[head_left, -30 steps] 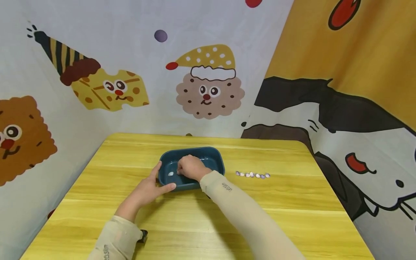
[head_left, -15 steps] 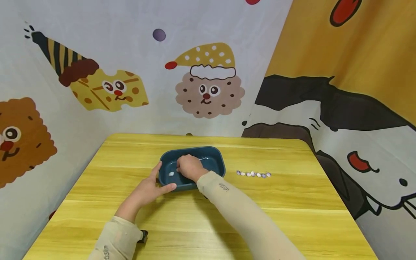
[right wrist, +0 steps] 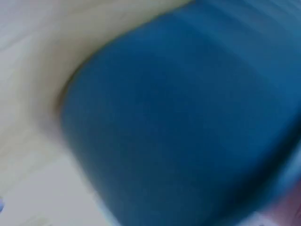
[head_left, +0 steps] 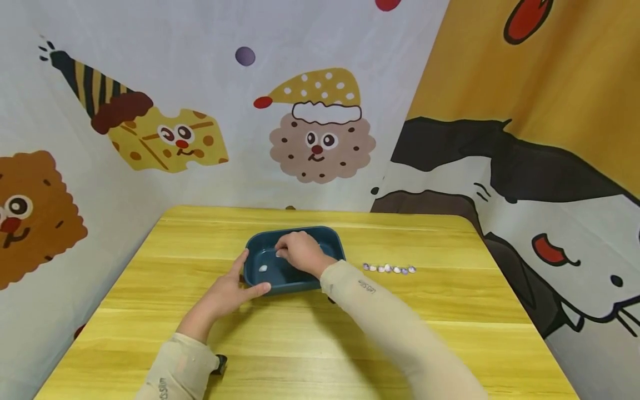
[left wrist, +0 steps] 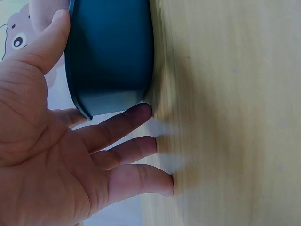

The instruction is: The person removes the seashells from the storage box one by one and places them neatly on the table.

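Note:
A dark blue rectangular dish stands on the table with a small white shell lying in its left part. My left hand is spread around the dish's left end, its thumb on the near rim; in the left wrist view the lower fingers reach down to the table. Over the inside of the dish, my right hand has its fingers bent together, pinching a small pale piece at the tips that looks like another shell and is mostly hidden. The right wrist view is blurred, showing mainly the dish's outer wall.
A row of several small purple and white shells lies on the wooden table right of the dish. Behind the table hangs a printed cloth with cartoon figures.
My right hand, low in the dish before, has lifted and shifted slightly right, fingertips still together. The left hand, the dish and the row of shells stay in place.

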`<state>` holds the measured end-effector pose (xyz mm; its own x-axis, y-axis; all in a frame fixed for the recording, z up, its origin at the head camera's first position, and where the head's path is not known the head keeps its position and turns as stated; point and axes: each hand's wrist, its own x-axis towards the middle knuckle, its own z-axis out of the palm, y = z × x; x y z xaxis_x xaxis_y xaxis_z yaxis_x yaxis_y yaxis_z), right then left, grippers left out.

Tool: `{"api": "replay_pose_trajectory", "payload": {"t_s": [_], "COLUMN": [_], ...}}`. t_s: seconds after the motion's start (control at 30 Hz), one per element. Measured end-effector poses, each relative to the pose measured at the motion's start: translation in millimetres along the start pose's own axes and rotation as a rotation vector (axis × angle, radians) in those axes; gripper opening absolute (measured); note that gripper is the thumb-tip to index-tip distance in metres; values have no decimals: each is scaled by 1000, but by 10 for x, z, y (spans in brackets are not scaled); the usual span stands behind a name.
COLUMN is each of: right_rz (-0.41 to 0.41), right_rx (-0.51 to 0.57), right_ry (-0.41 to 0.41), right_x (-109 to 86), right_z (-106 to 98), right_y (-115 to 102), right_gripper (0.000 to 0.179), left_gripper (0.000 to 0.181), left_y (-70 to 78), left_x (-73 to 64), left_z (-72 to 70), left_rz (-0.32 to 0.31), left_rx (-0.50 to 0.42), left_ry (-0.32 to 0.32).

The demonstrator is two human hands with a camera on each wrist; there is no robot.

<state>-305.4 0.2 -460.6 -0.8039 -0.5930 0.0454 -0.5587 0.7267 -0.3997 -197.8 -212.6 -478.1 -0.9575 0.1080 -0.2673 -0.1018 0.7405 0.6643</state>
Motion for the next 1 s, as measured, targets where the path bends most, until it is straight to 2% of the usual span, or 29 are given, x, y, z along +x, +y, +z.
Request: {"api": "replay_pose_trajectory", "payload": {"t_s": [0.2, 0.37, 0.47, 0.6, 0.7, 0.8, 1.0], "right_rz": [38, 130, 239, 399, 473, 508, 530], "right_rx": [154, 182, 174, 152, 125, 126, 164], "right_ry": [7, 81, 113, 116, 107, 102, 76], "right_x": [-354, -754, -1028, -1409, -1662, -1876, -2130], "right_z": [-352, -708, -921, -1147, -1203, -1178, -1107], "right_y": [270, 657, 999, 1533, 1891, 2157, 2404], "right_gripper": [24, 15, 16, 22, 25, 25, 23], "left_gripper": [124, 125, 125, 125, 125, 125, 124], "left_y": [7, 27, 27, 15, -7, -20, -4], "left_x": [16, 9, 3, -3, -21, -36, -21], "left_z": [29, 29, 24, 8, 3, 2, 13], "left_rz": [5, -1, 0, 2, 1, 4, 30], "left_rx": [4, 15, 18, 23, 24, 28, 28], "left_ry": [-2, -3, -3, -2, -1, -2, 1]}}
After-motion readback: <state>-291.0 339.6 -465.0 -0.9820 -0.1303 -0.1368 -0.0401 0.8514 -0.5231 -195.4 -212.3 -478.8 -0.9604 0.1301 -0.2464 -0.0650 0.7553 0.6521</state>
